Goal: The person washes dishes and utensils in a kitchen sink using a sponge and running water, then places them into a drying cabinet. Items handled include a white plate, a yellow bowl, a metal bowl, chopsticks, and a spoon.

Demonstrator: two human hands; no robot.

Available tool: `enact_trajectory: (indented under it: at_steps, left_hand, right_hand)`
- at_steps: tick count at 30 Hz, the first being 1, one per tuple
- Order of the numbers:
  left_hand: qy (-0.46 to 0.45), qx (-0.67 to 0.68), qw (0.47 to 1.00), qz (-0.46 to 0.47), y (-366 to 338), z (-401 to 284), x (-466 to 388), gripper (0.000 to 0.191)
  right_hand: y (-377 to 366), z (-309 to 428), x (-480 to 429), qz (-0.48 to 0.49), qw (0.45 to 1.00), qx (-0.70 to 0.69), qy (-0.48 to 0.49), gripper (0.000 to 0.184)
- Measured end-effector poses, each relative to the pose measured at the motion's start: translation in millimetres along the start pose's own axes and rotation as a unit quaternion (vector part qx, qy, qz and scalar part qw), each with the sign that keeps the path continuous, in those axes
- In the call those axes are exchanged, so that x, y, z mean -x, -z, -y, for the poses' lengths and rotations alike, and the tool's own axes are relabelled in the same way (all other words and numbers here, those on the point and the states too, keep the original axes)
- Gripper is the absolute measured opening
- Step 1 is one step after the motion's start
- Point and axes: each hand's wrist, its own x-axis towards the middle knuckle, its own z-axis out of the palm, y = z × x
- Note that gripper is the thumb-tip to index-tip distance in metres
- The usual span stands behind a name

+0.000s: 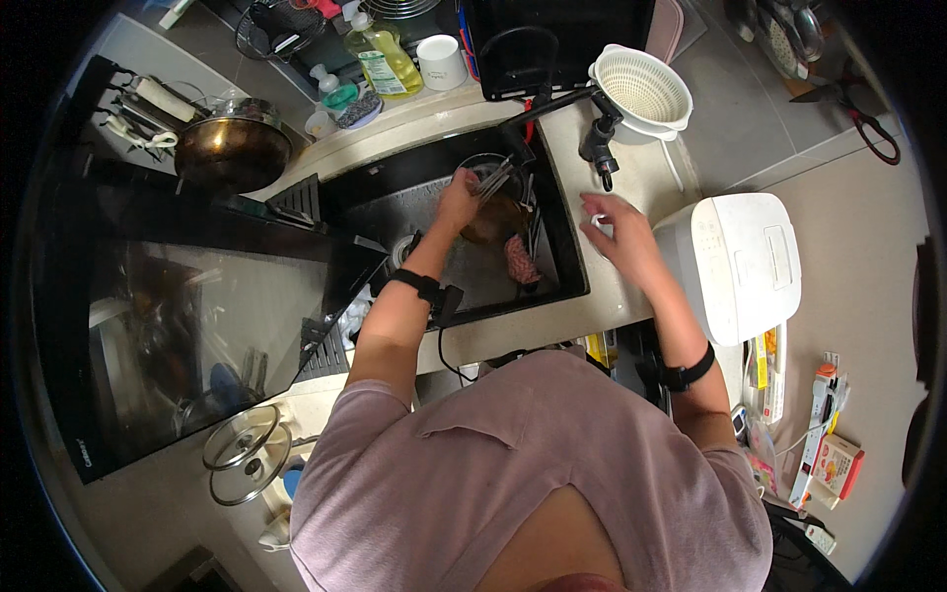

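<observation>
In the black kitchen sink, my left hand grips several thin metal utensils, perhaps chopsticks, under the black faucet. Beneath them lie a round brownish vessel and a pink textured cloth or sponge. More slender utensils lean near the sink's right wall. My right hand is over the counter right of the sink, fingers bent around or beside a small white ring-like object; whether it is held is unclear.
A white rice cooker stands right of my right hand. Behind the sink are a white colander, a dish soap bottle and a white cup. A dark glass-fronted panel and a metal pan are at left.
</observation>
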Motion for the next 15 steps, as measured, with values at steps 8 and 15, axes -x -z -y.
enact_trajectory:
  at_steps: [8,15]
  left_hand:
    - [-0.043,-0.016,0.999,0.025,-3,-23,6,0.049]
    - [-0.095,-0.237,0.967,-0.001,35,-31,48,0.047]
  right_hand:
    - [-12,-47,-39,-0.085,0.966,0.225,-0.091,0.041]
    - [-18,-85,-44,-0.067,0.97,0.193,-0.129,0.042]
